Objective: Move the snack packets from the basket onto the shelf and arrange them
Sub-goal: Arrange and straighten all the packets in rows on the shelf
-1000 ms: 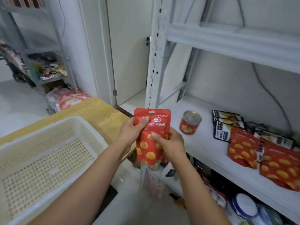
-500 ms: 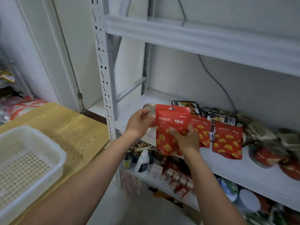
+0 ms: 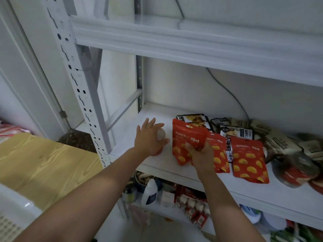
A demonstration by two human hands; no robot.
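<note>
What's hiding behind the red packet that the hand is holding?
A second red packet lies just behind the red packet that the right hand pinches, and a dark packet peeks over its top. Their covered parts, and anything else back there, are hidden.

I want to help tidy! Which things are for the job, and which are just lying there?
For the job: held packet in the right hand, two more red packets lying on the shelf, basket.
Just lying about: can under the left hand, bottle, table, cable.
</note>
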